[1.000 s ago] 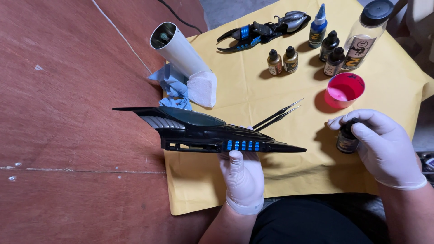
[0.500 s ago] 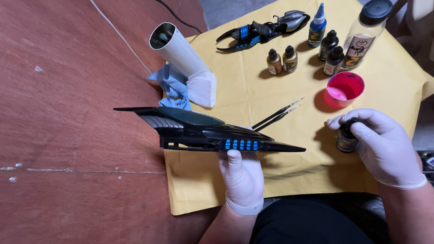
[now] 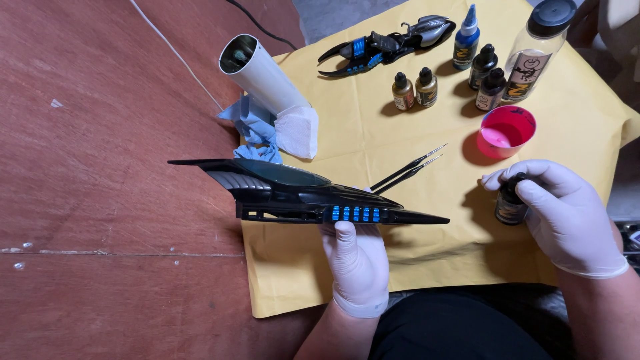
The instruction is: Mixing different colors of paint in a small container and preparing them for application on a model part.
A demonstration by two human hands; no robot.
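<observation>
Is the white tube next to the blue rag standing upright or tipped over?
Tipped. The white tube leans at a slant, its open end raised toward the upper left and its lower end against the folded white cloth beside the blue rag.

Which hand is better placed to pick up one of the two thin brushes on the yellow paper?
Probably the right hand: it only rests on a small dark bottle near the brushes. The left hand holds the black model.

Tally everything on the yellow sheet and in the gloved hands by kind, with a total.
Small dropper bottles: 6, five standing on the yellow sheet (e.g.), one under the right hand
Large clear bottle: 1
Pink cup: 1
Brushes: 2
Black-and-blue model parts: 2, one in the left hand, one lying
Total: 12
</observation>
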